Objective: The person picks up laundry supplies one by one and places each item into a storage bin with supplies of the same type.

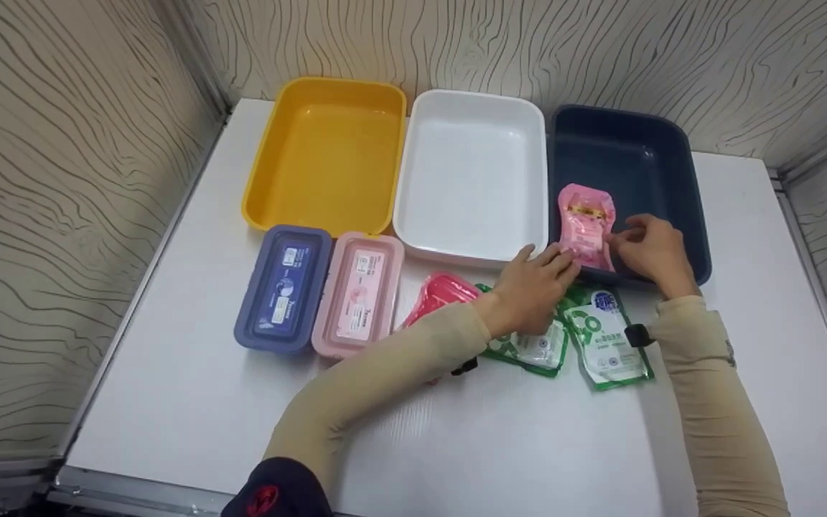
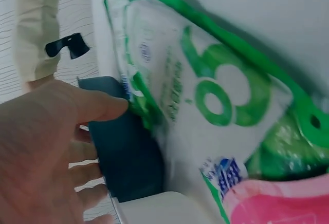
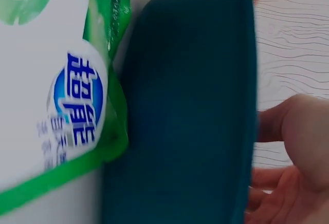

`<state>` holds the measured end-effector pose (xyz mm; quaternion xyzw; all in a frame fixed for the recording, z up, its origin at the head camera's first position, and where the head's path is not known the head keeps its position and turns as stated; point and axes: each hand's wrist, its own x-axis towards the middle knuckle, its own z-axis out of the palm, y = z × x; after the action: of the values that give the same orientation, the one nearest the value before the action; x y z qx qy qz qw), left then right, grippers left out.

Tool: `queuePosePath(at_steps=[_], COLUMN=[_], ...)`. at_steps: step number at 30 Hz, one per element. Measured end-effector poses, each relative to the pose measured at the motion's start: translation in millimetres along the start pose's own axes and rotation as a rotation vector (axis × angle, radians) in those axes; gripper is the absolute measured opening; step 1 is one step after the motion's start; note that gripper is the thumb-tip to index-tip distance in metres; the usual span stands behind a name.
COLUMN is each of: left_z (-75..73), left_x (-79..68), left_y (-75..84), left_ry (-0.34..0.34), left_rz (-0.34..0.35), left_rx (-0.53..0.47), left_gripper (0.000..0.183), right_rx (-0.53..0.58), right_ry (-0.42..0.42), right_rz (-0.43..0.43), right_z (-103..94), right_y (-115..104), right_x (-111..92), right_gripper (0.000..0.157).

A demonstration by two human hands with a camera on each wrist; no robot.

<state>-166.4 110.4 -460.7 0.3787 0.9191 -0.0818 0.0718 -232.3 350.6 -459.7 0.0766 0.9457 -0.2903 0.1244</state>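
A pink pouch (image 1: 586, 226) lies at the near left of the dark blue tray (image 1: 622, 133). My right hand (image 1: 654, 251) reaches over that tray's near rim and pinches the pouch's right edge with bent fingers; the tray wall hides the fingertips in the right wrist view. My left hand (image 1: 532, 291), fingers spread, rests its fingertips by the pouch's lower left corner. Below the left hand lies a green-and-white pouch (image 1: 528, 348), partly covered. A second green-and-white pouch (image 1: 611, 345) leans near the tray's front. A deeper pink pouch (image 1: 446, 291) sits behind my left forearm.
A yellow tray (image 1: 324, 161) and a white tray (image 1: 472, 172) stand left of the dark blue one. In front are a blue lidded box (image 1: 252, 316) and a pink lidded box (image 1: 327, 334), side by side. Patterned panels (image 1: 456, 43) wall the table (image 1: 169, 402).
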Motion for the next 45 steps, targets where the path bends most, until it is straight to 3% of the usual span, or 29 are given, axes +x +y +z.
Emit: queuePosePath(at_steps=[6,11,19,26,32,37,45], left_z=[-12.5,-13.3,13.7,36.6,46.3,56.7,73.5], left_x=[-15.3,-32.9,-64.7,-79.6,-88.6,-95.3,-106.9], left_y=[-2.1,-5.0,-9.9,-12.5,-16.4,-17.0,-15.1], left_ry=[0.063,0.151,0.28,0.313,0.375,0.348,0.194], left_rz=[-0.05,-0.155,-0.365,-0.483,-0.578,-0.633,-0.728], left_rx=[-0.105,-0.199,-0.401,-0.469,-0.514,-0.589,-0.65], left_gripper=[0.078,0.075,0.065,0.07,0.069,0.064,0.076], right_rx=[-0.002,-0.033,-0.02,0.044,0.037,0.033,0.022], right_ry=[0.105,0.171,0.334,0.537,0.563,0.562,0.535], right_rz=[-0.127,-0.257,-0.346,-0.462,-0.46,-0.444,-0.508], right_z=[-3.0,-3.3,5.9,17.7,23.3,23.4,24.0], right_y=[15,32,55,77,88,92,91], right_x=[-20,-37,-56,-65,-68,-70,-70], right_gripper=[0.059,0.052,0.039,0.021,0.018,0.018,0.017])
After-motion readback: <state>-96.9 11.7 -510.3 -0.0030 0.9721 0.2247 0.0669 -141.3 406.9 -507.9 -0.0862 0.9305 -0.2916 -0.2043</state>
